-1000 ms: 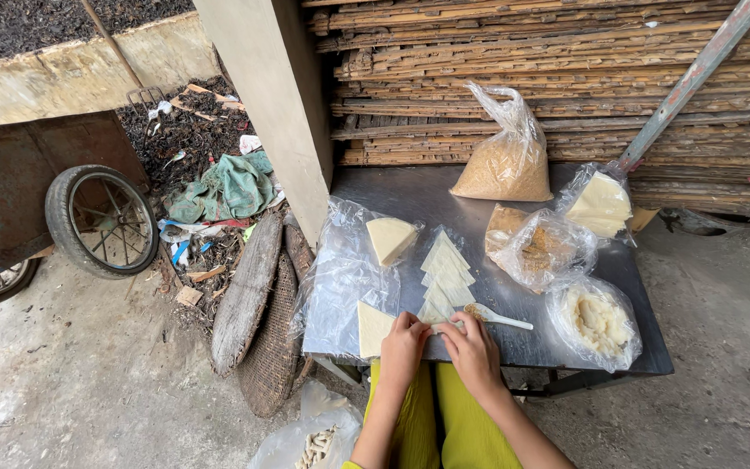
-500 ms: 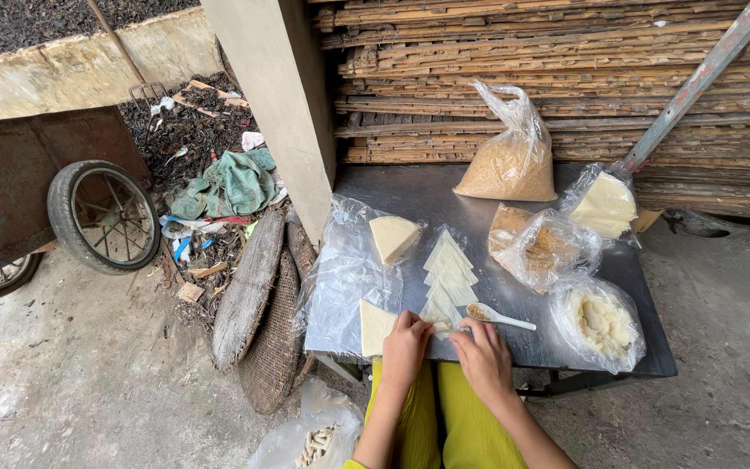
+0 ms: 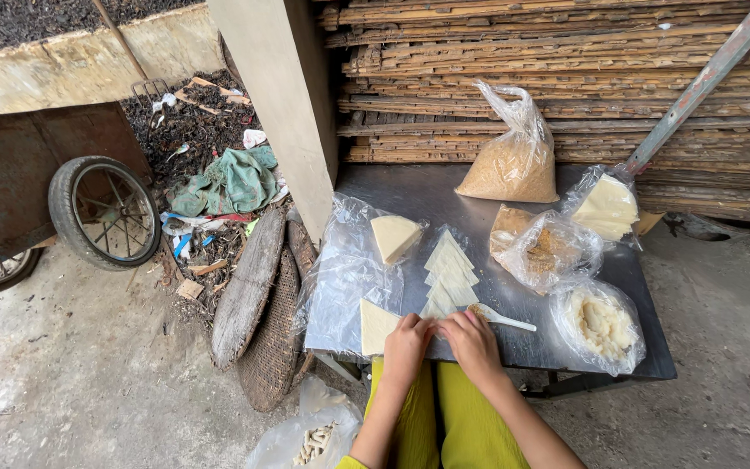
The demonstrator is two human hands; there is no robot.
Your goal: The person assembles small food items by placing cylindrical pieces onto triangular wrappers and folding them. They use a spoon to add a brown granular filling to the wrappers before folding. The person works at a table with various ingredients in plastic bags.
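From the head view, my left hand [image 3: 405, 343] and right hand [image 3: 472, 340] have drawn closer together than a second ago, fingers curled shut over one thin pale triangular pastry sheet [image 3: 434, 323] at the near edge of the dark metal table [image 3: 444, 187]. Just beyond my fingertips fans the stack of pale sheets [image 3: 450, 274]; a white spoon [image 3: 503, 319] lies right of them.

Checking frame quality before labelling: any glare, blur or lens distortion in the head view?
Head view: soft, even daylight with no hard shadows. Mild sheen on the clear plastic sheet and the dark metal table. Wide-angle bending shows in the concrete post and the edges. Left hand and right hand look sharp, as do the pale triangular wrappers.
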